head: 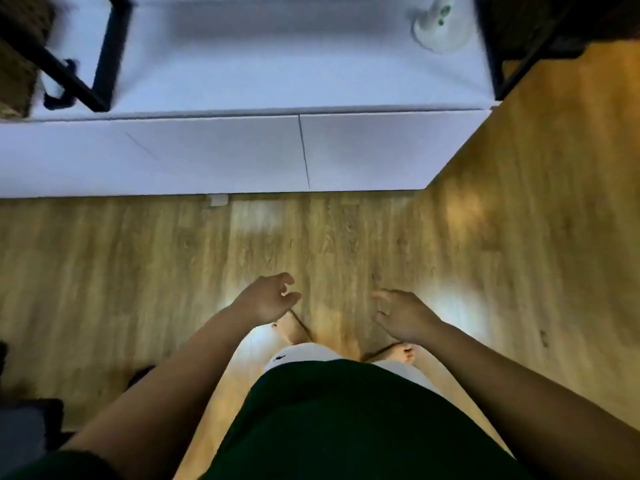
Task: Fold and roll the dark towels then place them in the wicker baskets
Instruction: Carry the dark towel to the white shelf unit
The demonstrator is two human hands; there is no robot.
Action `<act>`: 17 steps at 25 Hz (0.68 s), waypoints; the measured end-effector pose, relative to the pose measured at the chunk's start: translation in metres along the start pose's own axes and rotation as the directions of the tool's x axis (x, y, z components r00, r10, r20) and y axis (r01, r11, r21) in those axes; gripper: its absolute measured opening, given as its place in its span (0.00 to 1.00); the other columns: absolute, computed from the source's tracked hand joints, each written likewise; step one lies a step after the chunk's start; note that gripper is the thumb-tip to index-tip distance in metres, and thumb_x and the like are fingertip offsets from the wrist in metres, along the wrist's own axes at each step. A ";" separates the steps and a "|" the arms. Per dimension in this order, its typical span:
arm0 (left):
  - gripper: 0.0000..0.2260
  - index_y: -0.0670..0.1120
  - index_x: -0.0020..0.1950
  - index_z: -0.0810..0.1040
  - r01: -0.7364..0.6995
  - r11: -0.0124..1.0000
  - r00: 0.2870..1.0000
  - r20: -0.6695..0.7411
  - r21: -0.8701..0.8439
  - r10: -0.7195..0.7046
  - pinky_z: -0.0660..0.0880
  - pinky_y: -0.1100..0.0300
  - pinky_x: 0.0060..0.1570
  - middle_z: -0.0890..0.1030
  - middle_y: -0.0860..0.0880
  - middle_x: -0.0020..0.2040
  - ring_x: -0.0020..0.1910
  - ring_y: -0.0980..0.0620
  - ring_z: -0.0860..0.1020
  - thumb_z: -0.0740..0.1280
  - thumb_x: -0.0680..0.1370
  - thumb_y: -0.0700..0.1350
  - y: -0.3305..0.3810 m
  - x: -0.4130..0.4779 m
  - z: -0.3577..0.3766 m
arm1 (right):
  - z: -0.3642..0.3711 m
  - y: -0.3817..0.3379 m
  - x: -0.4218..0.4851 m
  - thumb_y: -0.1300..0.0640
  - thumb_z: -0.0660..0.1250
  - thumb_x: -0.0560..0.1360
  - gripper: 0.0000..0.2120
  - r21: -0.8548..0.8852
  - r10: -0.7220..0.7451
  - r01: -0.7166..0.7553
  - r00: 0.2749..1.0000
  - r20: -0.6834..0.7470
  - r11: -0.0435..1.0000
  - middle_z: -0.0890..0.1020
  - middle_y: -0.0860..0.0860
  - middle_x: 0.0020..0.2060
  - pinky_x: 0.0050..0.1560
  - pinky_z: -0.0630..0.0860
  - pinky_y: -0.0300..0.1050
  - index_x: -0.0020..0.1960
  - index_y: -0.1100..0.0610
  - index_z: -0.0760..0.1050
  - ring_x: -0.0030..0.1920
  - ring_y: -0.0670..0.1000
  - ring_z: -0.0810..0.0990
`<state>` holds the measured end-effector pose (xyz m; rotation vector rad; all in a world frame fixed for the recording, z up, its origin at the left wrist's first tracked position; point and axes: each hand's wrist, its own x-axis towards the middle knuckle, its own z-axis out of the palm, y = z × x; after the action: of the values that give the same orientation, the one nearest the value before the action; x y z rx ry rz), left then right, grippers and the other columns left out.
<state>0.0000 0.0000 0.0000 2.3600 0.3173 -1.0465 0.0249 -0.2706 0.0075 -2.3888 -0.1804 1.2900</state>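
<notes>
Head view, steeply down, floorward.

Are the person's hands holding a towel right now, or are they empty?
Empty. The left hand and right hand hang open over the wooden floor, fingers loosely curled around nothing. No towel is in view.

The floor [138,271] is warm honey-brown wood with streaked grain and pale glare patches. Beyond it, the low cabinet [207,154] is plain white with a bluish cast. On the cabinet, at its left end, the frame [110,53] is black; at its right end, the fan base [440,29] is white with green dots. Nearest, the shirt [346,427] is dark green, the shorts [304,355] white.
</notes>
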 end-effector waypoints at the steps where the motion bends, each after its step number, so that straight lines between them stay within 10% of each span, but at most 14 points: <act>1: 0.19 0.50 0.71 0.73 -0.030 0.999 0.999 0.025 0.036 0.029 0.73 0.59 0.58 0.78 0.46 0.67 0.60 0.46 0.79 0.63 0.82 0.55 0.029 0.006 0.011 | -0.003 0.027 -0.011 0.51 0.62 0.81 0.21 0.057 0.025 -0.025 1.000 -0.016 0.998 0.75 0.54 0.69 0.64 0.72 0.46 0.73 0.54 0.69 0.67 0.56 0.74; 8: 0.22 0.49 0.75 0.69 -0.356 0.841 0.926 0.272 0.408 0.261 0.73 0.56 0.62 0.75 0.46 0.70 0.66 0.47 0.75 0.61 0.83 0.54 0.223 0.020 0.109 | -0.013 0.206 -0.083 0.49 0.58 0.83 0.20 0.287 0.171 -0.135 0.980 -0.103 0.948 0.77 0.57 0.65 0.59 0.74 0.47 0.72 0.56 0.69 0.59 0.58 0.78; 14: 0.18 0.47 0.71 0.71 -0.676 0.176 0.720 0.588 0.716 0.369 0.70 0.52 0.59 0.75 0.44 0.68 0.63 0.41 0.74 0.57 0.83 0.49 0.361 0.040 0.199 | 0.008 0.328 -0.138 0.47 0.61 0.81 0.18 0.604 0.423 -0.262 0.896 -0.138 0.752 0.82 0.55 0.59 0.57 0.76 0.46 0.68 0.52 0.73 0.57 0.56 0.80; 17: 0.13 0.47 0.60 0.77 -0.699 0.380 0.712 0.637 0.605 0.296 0.73 0.54 0.54 0.80 0.45 0.59 0.58 0.43 0.78 0.59 0.82 0.50 0.420 0.071 0.239 | 0.023 0.375 -0.152 0.48 0.63 0.80 0.16 0.777 0.521 -0.288 0.852 -0.059 0.559 0.81 0.53 0.61 0.57 0.72 0.42 0.65 0.52 0.76 0.61 0.55 0.79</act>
<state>0.0736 -0.4823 -0.0280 2.5084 -1.3403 -1.5298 -0.1107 -0.6494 -0.0438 -1.8533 0.9008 0.8888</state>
